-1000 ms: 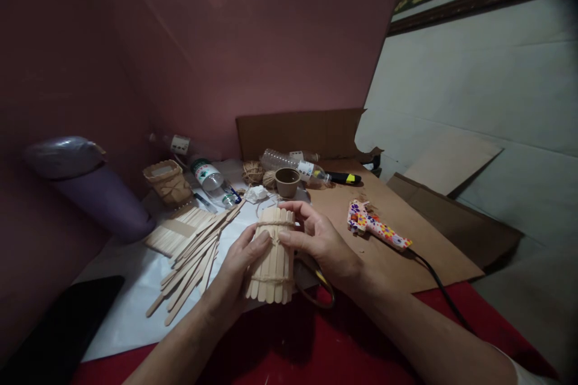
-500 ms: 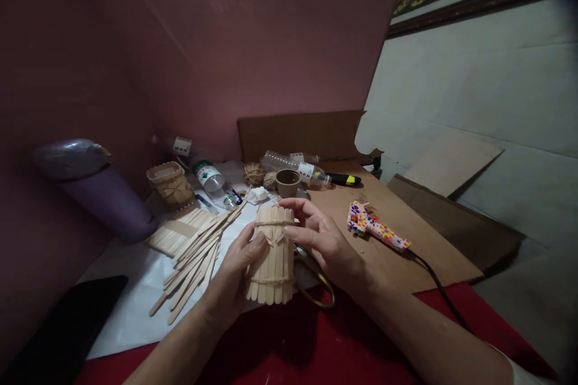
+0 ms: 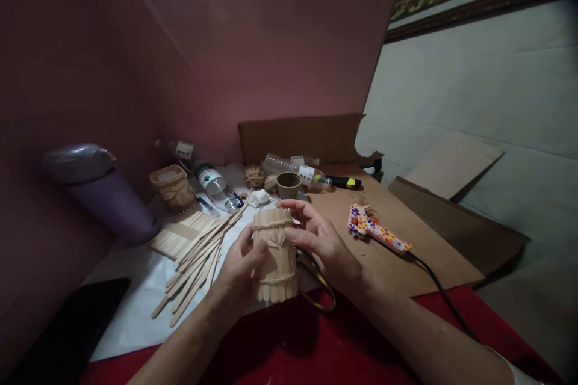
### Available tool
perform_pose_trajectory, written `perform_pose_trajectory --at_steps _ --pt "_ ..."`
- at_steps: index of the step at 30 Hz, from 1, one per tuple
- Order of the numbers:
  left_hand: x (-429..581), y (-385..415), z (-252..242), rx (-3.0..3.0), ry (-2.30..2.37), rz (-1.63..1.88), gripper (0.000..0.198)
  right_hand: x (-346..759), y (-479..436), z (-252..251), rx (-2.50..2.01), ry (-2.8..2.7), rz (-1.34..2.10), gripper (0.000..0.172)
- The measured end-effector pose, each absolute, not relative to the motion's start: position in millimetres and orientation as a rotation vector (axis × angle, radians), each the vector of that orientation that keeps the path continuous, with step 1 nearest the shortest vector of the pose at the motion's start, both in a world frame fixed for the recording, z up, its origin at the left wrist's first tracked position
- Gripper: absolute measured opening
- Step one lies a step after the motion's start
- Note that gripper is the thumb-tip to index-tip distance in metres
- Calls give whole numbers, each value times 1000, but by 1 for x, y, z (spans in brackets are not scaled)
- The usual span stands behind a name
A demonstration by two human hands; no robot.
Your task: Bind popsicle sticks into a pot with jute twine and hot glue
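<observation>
A craft-stick holder (image 3: 274, 264), upright sticks ringed by two bands of twine with a small twine bow on its front, is held between both hands. My left hand (image 3: 239, 261) grips its left side, the thumb lying across the front. On the opposite side my right hand (image 3: 325, 243) has its fingertips at the upper edge and by the top twine band. Partly hidden behind the right wrist, a pair of scissors (image 3: 324, 301) shows a gold-coloured handle loop. Loose craft sticks (image 3: 194, 277) fan out on white paper to the left, beside a banded bundle of sticks (image 3: 178, 231).
A flowered glue gun (image 3: 377, 230) with a black cord lies on cardboard (image 3: 433, 274) at right. Behind the hands are a brown cup (image 3: 288, 186), twine balls (image 3: 255, 176), plastic bottles (image 3: 212, 183), a utility knife (image 3: 345, 182) and another stick holder (image 3: 174, 189). A purple tumbler (image 3: 112, 204) leans at left.
The craft-stick holder has turned slightly in my hands, so its bow faces further right. Both hands keep their hold, and the view has shifted a little.
</observation>
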State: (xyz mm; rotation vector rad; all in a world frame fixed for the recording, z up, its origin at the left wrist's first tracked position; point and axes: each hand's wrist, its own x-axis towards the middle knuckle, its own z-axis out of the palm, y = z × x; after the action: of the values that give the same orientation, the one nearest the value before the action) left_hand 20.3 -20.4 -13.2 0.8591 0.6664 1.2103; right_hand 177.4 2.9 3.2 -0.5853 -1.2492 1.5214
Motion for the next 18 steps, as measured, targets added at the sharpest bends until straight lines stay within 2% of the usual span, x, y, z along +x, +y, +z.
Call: perform_pose_trajectory --at_steps 4,9,14,18 --pt "19 -19 -17 850 645 1210 57 177 5 0 -681 -1293 1474 54" --pt "20 -20 -16 843 641 1203 55 176 5 -1 -624 -1286 1483 49" --pt "22 -22 -13 811 653 1214 53 176 5 -4 -705 -1345 1412 56" --pt "24 -25 -7 797 664 1197 57 177 5 -2 -635 -1306 1474 51"
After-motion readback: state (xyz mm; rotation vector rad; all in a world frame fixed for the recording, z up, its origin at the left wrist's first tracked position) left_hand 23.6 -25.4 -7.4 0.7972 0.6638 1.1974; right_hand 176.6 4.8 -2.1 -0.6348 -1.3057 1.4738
